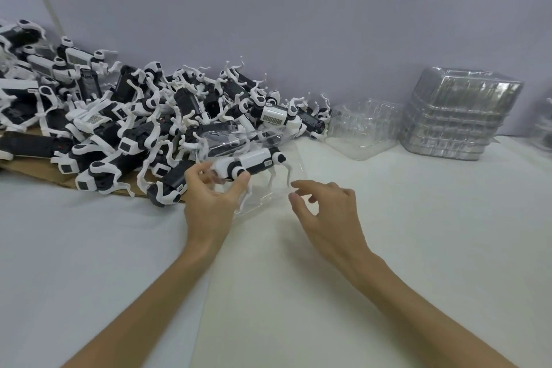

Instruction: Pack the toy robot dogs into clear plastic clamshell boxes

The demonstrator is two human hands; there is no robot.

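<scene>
Left hand (209, 200) and right hand (327, 213) work over white table (433, 233) by lilac wall (298, 24).

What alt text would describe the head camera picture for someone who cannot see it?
A person's left hand holds a toy dog in an open clear box on a white table, the right hand open beside it. A pile of dogs lies left; stacked boxes stand right.

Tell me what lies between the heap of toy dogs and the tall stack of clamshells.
A loose clear clamshell, apparently empty, as the head view shows.
</scene>
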